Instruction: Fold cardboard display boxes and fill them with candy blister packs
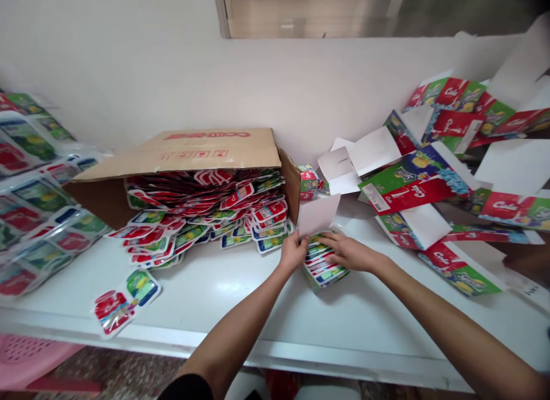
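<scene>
A small printed carton point(320, 282) stands on the table in front of me, filled with a row of upright red and green sachets point(320, 262). Its white lid flap point(318, 216) is raised at the back. My left hand point(294, 252) is closed on the carton's left edge by the flap, thumb toward the inside. Stretched over the sachets from the right, my right hand point(350, 252) has its fingers apart and touches their tops. Left of the carton, a large brown cardboard box point(215, 148) lies on its side, with many loose cola and lemon sachets point(184, 234) spilling from its opening.
Two sachets point(124, 302) lie near the front left of the white table point(232, 314). Plastic-wrapped packs point(38, 199) are piled at the far left. Several unfilled printed cartons point(421, 176) with white flaps are heaped on the right. A pink stool point(34, 357) stands below the table's left end.
</scene>
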The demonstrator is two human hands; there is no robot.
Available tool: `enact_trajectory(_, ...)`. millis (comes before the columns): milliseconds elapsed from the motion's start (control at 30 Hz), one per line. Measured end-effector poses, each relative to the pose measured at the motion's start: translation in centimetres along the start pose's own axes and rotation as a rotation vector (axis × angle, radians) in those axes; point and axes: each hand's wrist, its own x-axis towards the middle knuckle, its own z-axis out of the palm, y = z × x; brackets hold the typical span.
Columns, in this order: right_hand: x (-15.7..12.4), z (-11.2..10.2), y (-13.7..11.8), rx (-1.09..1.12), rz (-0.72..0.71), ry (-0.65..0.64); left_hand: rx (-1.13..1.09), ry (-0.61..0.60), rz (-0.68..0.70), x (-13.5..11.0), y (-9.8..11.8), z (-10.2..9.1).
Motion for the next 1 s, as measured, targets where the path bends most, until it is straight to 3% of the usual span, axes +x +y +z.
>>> enact_trajectory(100,-2.9,0.6,-0.9,0.079,0.14,0.33,0.03,0.06,-0.034,-4.1,0.3,-0.6)
enact_trajectory(167,-5.2,2.0,-1.6,0.185,0.407,0.597,0.036,0.067,-0.044,-8.2,0.5,-1.2)
enact_trajectory(200,-6.4,2.9,-2.0,0.269,0.554,0.689,0.053,0.079,-0.051,-10.4,0.5,-1.5)
enact_trajectory(267,-8.3,4.6,-2.8,0.44,0.751,0.743,0.11,0.086,-0.024,-14.2,0.4,-2.3)
enact_trajectory(333,-9.5,5.7,-3.6,0.515,0.777,0.694,0.048,-0.013,0.084,-16.7,0.0,-3.1)
enact_trajectory(400,-9.7,5.7,-4.3,0.464,0.717,0.653,-0.041,-0.07,0.134,-17.1,-0.7,-3.9)
enact_trajectory(533,-7.6,4.3,-5.3,0.212,0.506,0.536,-0.267,0.112,-0.127,-12.6,-1.8,-4.4)
enact_trajectory(633,-5.1,3.6,-5.9,-0.016,0.39,0.313,-0.453,0.017,-0.206,-9.0,-1.8,-3.9)
enact_trajectory(700,-3.9,3.7,-6.2,-0.154,0.376,0.171,-0.555,-0.073,-0.19,-8.1,-1.4,-3.5)
enact_trajectory(833,-3.0,4.3,-6.6,-0.293,0.337,-0.001,-0.593,-0.048,-0.183,-9.4,-0.8,-3.3)
enact_trajectory(1000,-3.2,4.0,-6.5,-0.248,0.231,-0.078,-0.607,-0.017,-0.25,-10.8,-1.0,-3.4)
